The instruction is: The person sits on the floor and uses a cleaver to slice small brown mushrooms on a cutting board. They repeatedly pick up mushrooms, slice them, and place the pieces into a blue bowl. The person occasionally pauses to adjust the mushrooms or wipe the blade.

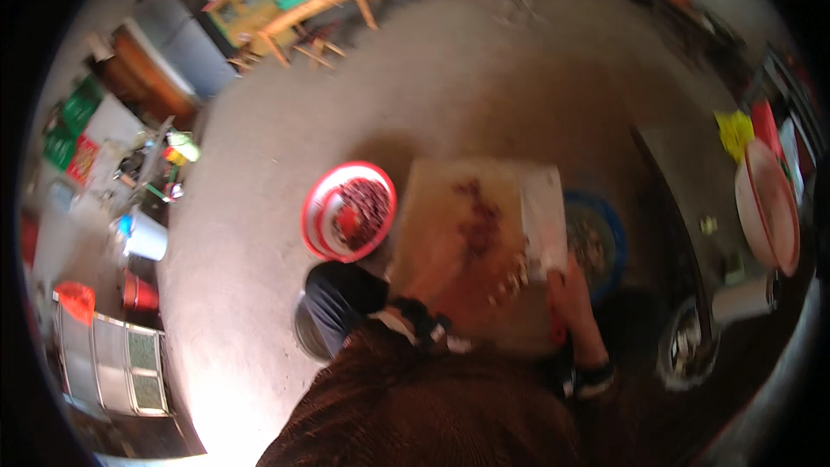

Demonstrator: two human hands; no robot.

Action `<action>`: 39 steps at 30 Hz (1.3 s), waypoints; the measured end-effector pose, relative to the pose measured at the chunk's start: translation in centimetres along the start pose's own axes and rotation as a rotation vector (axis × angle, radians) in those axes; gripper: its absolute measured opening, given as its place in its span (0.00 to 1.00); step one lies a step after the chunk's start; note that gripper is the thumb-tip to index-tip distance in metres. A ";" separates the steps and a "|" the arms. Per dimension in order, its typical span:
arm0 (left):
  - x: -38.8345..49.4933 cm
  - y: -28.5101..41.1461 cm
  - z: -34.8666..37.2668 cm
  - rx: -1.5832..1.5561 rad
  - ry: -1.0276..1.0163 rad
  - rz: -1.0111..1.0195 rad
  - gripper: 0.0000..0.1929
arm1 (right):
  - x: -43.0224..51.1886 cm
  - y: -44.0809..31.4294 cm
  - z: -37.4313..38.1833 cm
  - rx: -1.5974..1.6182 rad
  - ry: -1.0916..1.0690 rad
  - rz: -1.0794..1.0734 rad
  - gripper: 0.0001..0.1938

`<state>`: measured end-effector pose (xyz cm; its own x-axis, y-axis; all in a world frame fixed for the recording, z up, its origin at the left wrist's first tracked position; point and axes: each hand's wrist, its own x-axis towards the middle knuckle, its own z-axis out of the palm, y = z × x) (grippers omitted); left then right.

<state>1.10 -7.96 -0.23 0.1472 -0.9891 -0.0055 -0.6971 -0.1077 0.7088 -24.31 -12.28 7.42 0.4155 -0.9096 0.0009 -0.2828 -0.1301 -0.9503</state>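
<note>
My right hand (572, 290) grips a cleaver (543, 217) by its red handle. The broad blade lies over the right side of a cutting board (425, 191). Dark red meat pieces (480, 220) rest on the middle of the board, with small pale bits (512, 284) close to the blade. My left hand (431, 275) reaches over the near left part of the board, blurred, so its fingers cannot be made out. A red-rimmed basin (316, 224) holding chopped dark red pieces stands left of the board. To the right, partly behind the cleaver, is a blue-rimmed basin (616, 233) with pieces in it.
Concrete floor (272, 136) surrounds the board. On the right are a lined container (668, 353) with scraps and a tilted pale basin (765, 207). A white bucket (146, 235) and a metal cabinet (110, 363) stand left. A wooden table (314, 6) stands at the back.
</note>
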 end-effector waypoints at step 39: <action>-7.3 -2.7 -1.3 -0.434 0.351 -0.110 0.09 | -3.8 2.6 4.6 -0.090 -0.638 -0.234 0.22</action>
<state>2.85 -0.29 -1.20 0.4789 -0.8736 0.0862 -0.3233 -0.0842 0.9425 -22.67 -7.39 3.57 0.8947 -0.4466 -0.0064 -0.1826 -0.3527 -0.9177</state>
